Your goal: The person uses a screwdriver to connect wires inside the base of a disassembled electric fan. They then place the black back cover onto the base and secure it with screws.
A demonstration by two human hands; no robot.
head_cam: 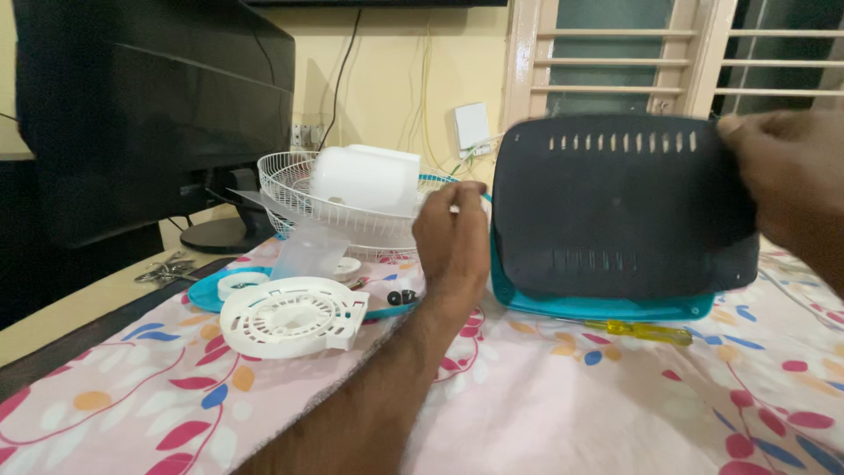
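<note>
1. The bench (pixel 545 413) was spread with a pink cloth printed with red, blue and orange petals.
2. A black monitor (pixel 149 105) stood at the far left of the bench.
3. A dark rear cover panel (pixel 615 211) with two rows of vent slots stood upright, just above a teal housing (pixel 607 306) that showed beneath its lower edge.
4. A white wire fan guard (pixel 316 198) lay behind, with a white motor casing (pixel 369 176) in it.
5. The right hand (pixel 787 171) was clamped on the panel's upper right corner, blurred.
6. The left hand (pixel 453 237) sat just beside the panel's left edge, fingers curled together; I could not tell whether it touched the panel or gripped something small.
7. A white round vented grille (pixel 294 318) lay near the left forearm, partly on a teal tray (pixel 204 297).
8. A yellow-handled screwdriver (pixel 646 332) lay in front of the housing.
</note>
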